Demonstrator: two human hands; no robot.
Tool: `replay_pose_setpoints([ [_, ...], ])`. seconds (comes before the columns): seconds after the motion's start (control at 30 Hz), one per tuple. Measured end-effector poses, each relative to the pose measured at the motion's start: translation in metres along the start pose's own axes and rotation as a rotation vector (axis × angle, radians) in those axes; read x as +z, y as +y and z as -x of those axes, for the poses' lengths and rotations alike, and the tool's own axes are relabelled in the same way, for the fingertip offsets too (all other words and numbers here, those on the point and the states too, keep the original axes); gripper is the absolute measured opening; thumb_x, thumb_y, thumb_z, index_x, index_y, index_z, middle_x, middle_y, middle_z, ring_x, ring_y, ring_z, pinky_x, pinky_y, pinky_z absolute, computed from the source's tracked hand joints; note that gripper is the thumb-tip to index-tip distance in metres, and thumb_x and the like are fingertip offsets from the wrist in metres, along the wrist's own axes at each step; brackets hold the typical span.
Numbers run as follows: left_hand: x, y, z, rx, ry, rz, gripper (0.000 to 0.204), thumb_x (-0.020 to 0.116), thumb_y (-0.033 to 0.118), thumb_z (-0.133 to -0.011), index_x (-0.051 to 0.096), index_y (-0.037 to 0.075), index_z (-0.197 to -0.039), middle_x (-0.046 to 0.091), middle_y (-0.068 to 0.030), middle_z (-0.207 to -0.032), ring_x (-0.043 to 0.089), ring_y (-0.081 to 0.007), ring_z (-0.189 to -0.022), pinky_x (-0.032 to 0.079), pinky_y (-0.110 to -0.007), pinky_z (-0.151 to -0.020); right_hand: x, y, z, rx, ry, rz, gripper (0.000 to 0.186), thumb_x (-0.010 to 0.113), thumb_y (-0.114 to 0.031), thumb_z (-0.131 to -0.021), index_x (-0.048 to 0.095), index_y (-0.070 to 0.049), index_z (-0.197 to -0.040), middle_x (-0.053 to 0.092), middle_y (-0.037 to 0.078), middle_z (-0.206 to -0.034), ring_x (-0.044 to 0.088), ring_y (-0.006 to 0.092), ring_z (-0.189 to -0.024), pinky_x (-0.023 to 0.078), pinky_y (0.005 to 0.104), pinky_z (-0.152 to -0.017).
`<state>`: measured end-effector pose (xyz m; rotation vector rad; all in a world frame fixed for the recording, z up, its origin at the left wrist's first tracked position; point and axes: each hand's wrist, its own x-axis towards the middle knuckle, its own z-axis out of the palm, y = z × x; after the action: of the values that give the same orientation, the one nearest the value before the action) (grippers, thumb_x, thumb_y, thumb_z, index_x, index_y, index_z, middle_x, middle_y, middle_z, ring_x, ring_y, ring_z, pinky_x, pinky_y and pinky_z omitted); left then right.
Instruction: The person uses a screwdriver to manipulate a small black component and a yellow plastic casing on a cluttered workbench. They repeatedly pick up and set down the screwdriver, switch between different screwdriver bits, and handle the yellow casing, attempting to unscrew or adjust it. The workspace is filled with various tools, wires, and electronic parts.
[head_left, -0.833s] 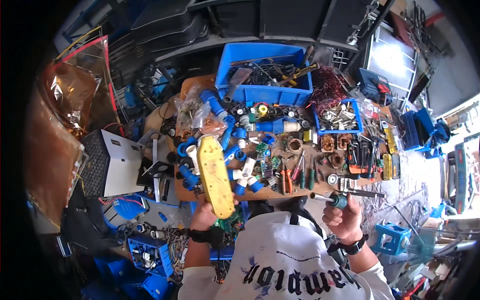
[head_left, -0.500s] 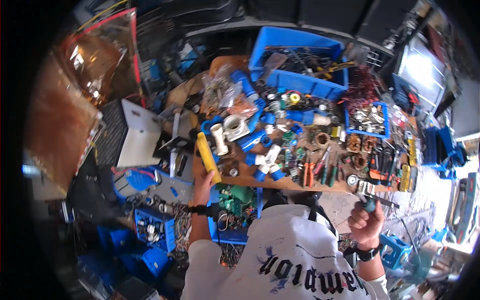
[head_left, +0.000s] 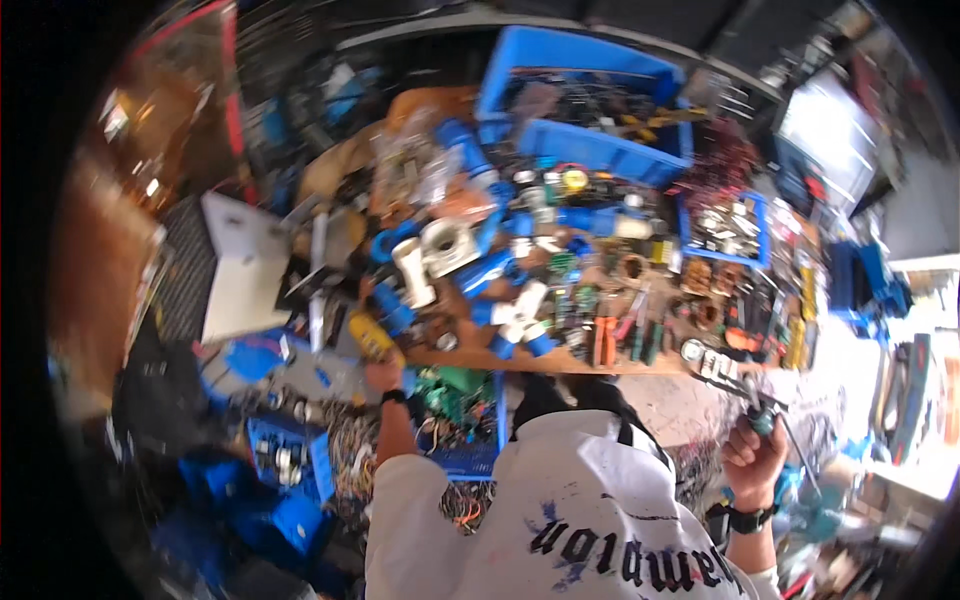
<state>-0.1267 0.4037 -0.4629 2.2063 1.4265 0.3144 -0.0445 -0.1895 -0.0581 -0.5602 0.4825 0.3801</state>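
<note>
My left hand [head_left: 383,373] is closed round the near end of a long yellow bar-like object [head_left: 369,335] at the table's front left edge. Motion blur hides its exact kind. Beyond it lie a white pipe piece [head_left: 413,270] and a white pipe fitting [head_left: 448,246]. Off the front right corner, my right hand [head_left: 752,456] grips a hand tool with a teal handle [head_left: 762,422]; dark metal shows above the fist, but the tool's head is blurred. Pliers with orange handles [head_left: 604,342] rest on the table between my hands.
A large blue crate [head_left: 610,150] of tools stands at the back, with a smaller blue tray [head_left: 728,255] of metal parts to its right. Below the table's front edge sits a blue bin [head_left: 470,465] with green circuit boards. A white panel [head_left: 245,265] leans at left.
The whole view has shifted and blurred. My left hand has drawn the yellow object nearer and it looks shorter from here. My right hand, still round the teal handle, is slightly lower and farther right.
</note>
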Motion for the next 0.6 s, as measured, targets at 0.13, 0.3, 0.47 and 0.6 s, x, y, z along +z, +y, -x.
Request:
replay_pose_setpoints([
  [0.13, 0.017, -0.038, -0.026, -0.112, 0.058, -0.183, 0.063, 0.075, 0.051, -0.071, 0.065, -0.007, -0.091, 0.067, -0.0252, -0.083, 0.066, -0.0414, -0.073, 0.050, -0.049, -0.056, 0.005, -0.005, 0.000, 0.032, 0.031, 0.035, 0.040, 0.052, -0.042, -0.092, 0.057, -0.005, -0.105, 0.040, -0.001, -0.065, 0.035, 0.0098, -0.053, 0.030, 0.0241, -0.049],
  [0.3, 0.018, -0.046, -0.048, -0.024, 0.001, -0.002, 0.059, 0.077, 0.041, -0.071, 0.063, -0.011, -0.096, 0.068, -0.0239, -0.088, 0.066, -0.0394, -0.076, 0.054, -0.046, -0.063, 0.004, -0.008, 0.005, -0.055, -0.002, 0.000, 0.037, 0.051, -0.042, -0.092, 0.061, -0.009, -0.105, 0.047, 0.001, -0.068, 0.037, 0.0103, -0.055, 0.032, 0.0238, -0.053],
  [0.47, 0.016, -0.020, -0.043, -0.010, -0.127, -0.015, 0.066, 0.075, 0.040, -0.072, 0.057, -0.011, -0.108, 0.067, -0.0241, -0.094, 0.066, -0.0377, -0.081, 0.054, -0.046, -0.069, -0.003, -0.010, 0.015, -0.118, 0.022, -0.019, 0.039, 0.050, -0.042, -0.093, 0.060, -0.004, -0.095, 0.049, 0.001, -0.068, 0.036, 0.0101, -0.055, 0.031, 0.0242, -0.054],
  [0.6, 0.012, -0.028, -0.044, 0.020, -0.144, 0.037, 0.067, 0.074, 0.042, -0.072, 0.056, -0.013, -0.106, 0.066, -0.0251, -0.095, 0.066, -0.0379, -0.082, 0.054, -0.047, -0.069, -0.007, -0.022, 0.018, -0.125, 0.086, -0.027, 0.042, 0.048, -0.043, -0.094, 0.059, -0.002, -0.092, 0.051, 0.002, -0.069, 0.036, 0.0099, -0.055, 0.031, 0.0253, -0.053],
])
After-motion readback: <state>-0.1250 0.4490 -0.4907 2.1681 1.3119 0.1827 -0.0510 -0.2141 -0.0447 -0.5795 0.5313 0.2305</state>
